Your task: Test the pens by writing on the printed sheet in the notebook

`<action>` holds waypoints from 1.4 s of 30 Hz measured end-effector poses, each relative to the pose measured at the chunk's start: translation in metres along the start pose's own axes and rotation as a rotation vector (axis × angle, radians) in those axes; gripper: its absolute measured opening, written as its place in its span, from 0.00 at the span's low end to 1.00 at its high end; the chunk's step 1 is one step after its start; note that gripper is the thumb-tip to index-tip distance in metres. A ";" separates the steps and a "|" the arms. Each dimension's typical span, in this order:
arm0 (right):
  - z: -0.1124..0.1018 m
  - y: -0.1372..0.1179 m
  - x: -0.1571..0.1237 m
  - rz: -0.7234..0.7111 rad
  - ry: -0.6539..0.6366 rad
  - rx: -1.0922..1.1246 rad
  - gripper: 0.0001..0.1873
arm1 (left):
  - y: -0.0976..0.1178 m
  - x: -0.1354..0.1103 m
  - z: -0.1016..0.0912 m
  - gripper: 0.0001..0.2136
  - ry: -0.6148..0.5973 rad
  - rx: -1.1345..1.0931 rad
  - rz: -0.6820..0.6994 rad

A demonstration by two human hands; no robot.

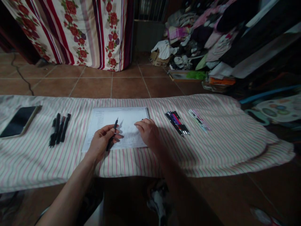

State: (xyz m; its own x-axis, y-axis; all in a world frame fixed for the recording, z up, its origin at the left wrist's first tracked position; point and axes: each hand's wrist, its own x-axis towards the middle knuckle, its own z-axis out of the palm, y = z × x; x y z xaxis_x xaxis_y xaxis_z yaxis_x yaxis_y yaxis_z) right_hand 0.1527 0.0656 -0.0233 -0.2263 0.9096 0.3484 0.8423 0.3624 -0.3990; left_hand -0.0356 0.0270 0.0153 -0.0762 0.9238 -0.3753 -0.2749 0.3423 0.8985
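Note:
A spiral notebook (pixel 96 125) lies on the striped cloth in front of me, its page faintly marked and its wire binding at the right side. My left hand (pixel 103 138) is over the notebook's lower left part, closed around a black pen (pixel 115 125) whose thin tip points up and away. Over the right part of the page is my right hand (pixel 149 131), thumb and fingers drawn together near the binding. Whatever may be between those fingers is hidden.
Several black pens (pixel 61 128) lie left of the notebook, beside a tablet or phone (pixel 18 121). To the right are dark and coloured pens (pixel 176 122) and pale pens (pixel 199 120). Striped cloth (pixel 223 141) covers the low table. Clothes (pixel 199 34) are heaped beyond.

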 end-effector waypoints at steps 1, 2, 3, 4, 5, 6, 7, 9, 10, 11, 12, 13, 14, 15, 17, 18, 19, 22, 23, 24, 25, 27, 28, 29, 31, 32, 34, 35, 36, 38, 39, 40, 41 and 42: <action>-0.001 0.001 0.001 0.003 0.017 0.029 0.12 | 0.000 0.000 0.000 0.09 -0.001 0.005 0.000; -0.004 0.002 0.002 0.016 0.039 0.064 0.12 | -0.001 0.000 0.000 0.09 -0.003 0.011 0.002; -0.007 0.003 0.003 0.045 0.065 0.107 0.12 | -0.001 0.000 -0.001 0.10 -0.006 0.017 0.006; -0.010 0.005 0.004 0.084 0.093 0.160 0.12 | -0.002 0.000 -0.001 0.10 -0.010 0.023 0.012; -0.014 0.008 0.005 0.133 0.120 0.218 0.11 | -0.002 0.001 -0.002 0.11 -0.014 0.029 0.019; -0.018 0.011 0.005 0.189 0.150 0.282 0.11 | -0.003 0.001 -0.002 0.11 -0.020 0.034 0.025; -0.021 0.014 0.006 0.234 0.173 0.345 0.11 | -0.003 0.001 -0.003 0.12 -0.025 0.039 0.030; -0.025 0.021 0.007 0.322 0.207 0.458 0.11 | -0.004 0.002 -0.003 0.12 -0.032 0.047 0.033; -0.026 0.024 0.007 0.361 0.219 0.507 0.11 | -0.005 0.002 -0.003 0.13 -0.033 0.049 0.035; -0.026 0.026 0.007 0.395 0.228 0.551 0.12 | -0.005 0.002 -0.003 0.13 -0.031 0.052 0.038; -0.025 0.028 0.007 0.423 0.234 0.592 0.13 | -0.005 0.002 -0.003 0.13 -0.030 0.054 0.039; -0.024 0.030 0.007 0.447 0.238 0.632 0.13 | -0.006 0.002 -0.003 0.13 -0.029 0.057 0.041; -0.022 0.031 0.007 0.466 0.239 0.671 0.13 | -0.006 0.002 -0.003 0.13 -0.030 0.061 0.043; -0.021 0.031 0.007 0.479 0.237 0.708 0.13 | -0.006 0.002 -0.002 0.13 -0.032 0.065 0.047; -0.018 0.029 0.008 0.503 0.217 0.778 0.13 | -0.007 0.002 -0.001 0.13 -0.041 0.073 0.049; -0.017 0.027 0.008 0.513 0.202 0.810 0.13 | -0.007 0.002 -0.001 0.13 -0.046 0.075 0.049; -0.017 0.025 0.008 0.520 0.185 0.839 0.12 | -0.007 0.002 0.000 0.13 -0.049 0.078 0.048; -0.017 0.016 0.010 0.530 0.154 0.904 0.12 | -0.007 0.001 0.002 0.14 -0.051 0.080 0.043; -0.017 0.012 0.010 0.528 0.147 0.921 0.12 | -0.007 0.001 0.003 0.14 -0.050 0.078 0.043; -0.017 0.009 0.011 0.530 0.143 0.935 0.12 | -0.007 0.001 0.004 0.14 -0.048 0.075 0.041; -0.017 0.006 0.011 0.532 0.136 0.946 0.12 | -0.007 0.001 0.005 0.15 -0.049 0.073 0.039; -0.017 0.001 0.011 0.531 0.119 0.964 0.12 | -0.007 0.001 0.007 0.16 -0.050 0.072 0.033; -0.017 -0.001 0.011 0.528 0.108 0.972 0.12 | -0.008 0.001 0.008 0.17 -0.052 0.075 0.031; -0.017 -0.002 0.011 0.524 0.094 0.981 0.12 | -0.008 0.002 0.008 0.17 -0.055 0.082 0.030; -0.017 -0.005 0.010 0.520 0.058 1.005 0.11 | -0.009 0.003 0.008 0.18 -0.063 0.098 0.037; -0.017 -0.006 0.010 0.523 0.042 1.016 0.11 | -0.010 0.003 0.008 0.18 -0.068 0.106 0.043; -0.017 -0.007 0.009 0.528 0.021 1.026 0.11 | -0.011 0.003 0.008 0.18 -0.082 0.117 0.056; -0.017 -0.008 0.009 0.527 0.015 1.027 0.10 | -0.011 0.004 0.007 0.19 -0.087 0.120 0.060; -0.017 -0.009 0.009 0.523 0.011 1.028 0.10 | -0.011 0.004 0.007 0.19 -0.089 0.122 0.061; -0.017 -0.010 0.009 0.511 0.000 1.035 0.10 | -0.012 0.004 0.008 0.19 -0.090 0.125 0.060; -0.017 -0.011 0.009 0.505 -0.005 1.041 0.10 | -0.012 0.004 0.008 0.19 -0.089 0.127 0.060; -0.017 -0.011 0.008 0.499 -0.009 1.049 0.10 | -0.012 0.003 0.008 0.19 -0.091 0.131 0.061; -0.017 -0.012 0.008 0.496 -0.013 1.058 0.11 | -0.013 0.003 0.008 0.18 -0.095 0.135 0.063; -0.017 -0.013 0.008 0.497 -0.016 1.069 0.11 | -0.013 0.003 0.009 0.18 -0.103 0.143 0.066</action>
State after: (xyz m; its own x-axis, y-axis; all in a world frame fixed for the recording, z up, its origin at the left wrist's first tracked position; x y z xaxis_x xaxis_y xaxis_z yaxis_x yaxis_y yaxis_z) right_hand 0.1480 0.0646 -0.0005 -0.0018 0.9986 -0.0534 0.0035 -0.0534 -0.9986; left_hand -0.0238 0.0269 0.0044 0.0115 0.9552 -0.2958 -0.1326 0.2946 0.9464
